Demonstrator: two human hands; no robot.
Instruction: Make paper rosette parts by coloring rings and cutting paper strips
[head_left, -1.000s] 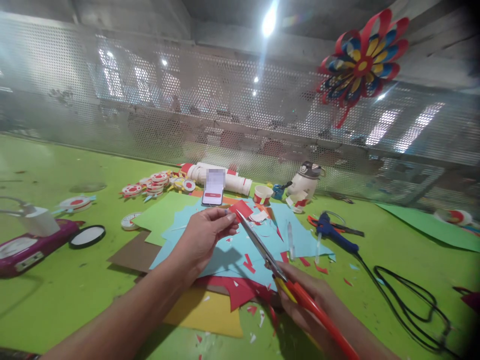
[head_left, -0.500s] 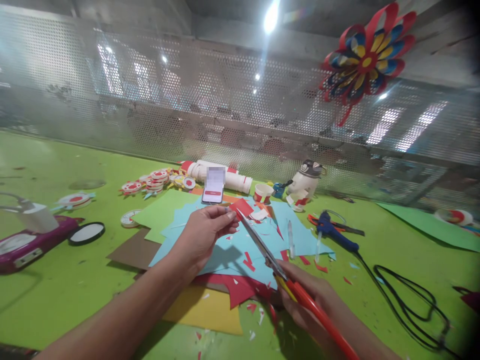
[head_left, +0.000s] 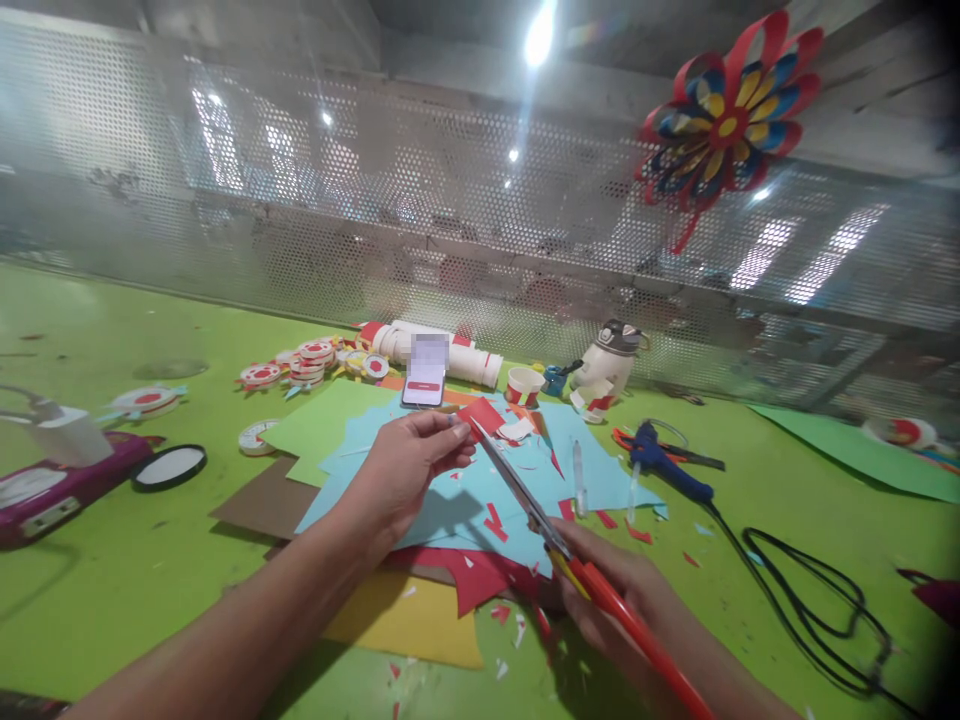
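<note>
My left hand (head_left: 409, 468) pinches a small red paper piece (head_left: 484, 415) above a pile of coloured paper sheets (head_left: 450, 500). My right hand (head_left: 615, 600) grips long scissors (head_left: 525, 495) with red and yellow handles. The blades point up and left, and their tip meets the edge of the red piece. Light blue, red, yellow, brown and green sheets lie under both hands, with red scraps scattered over them.
A phone (head_left: 426, 372) leans behind the sheets. Paper rosettes (head_left: 307, 365), white rolls (head_left: 450, 355), a small cup (head_left: 523, 385) and a white figure (head_left: 609, 370) stand further back. A blue glue gun (head_left: 660, 462) with black cable (head_left: 817, 600) lies right. A purple device (head_left: 52, 480) sits left. A paper flower (head_left: 724, 110) hangs on the mesh wall.
Hands, red piece and scissors hold nearly the same pose; the view has only shifted slightly.
</note>
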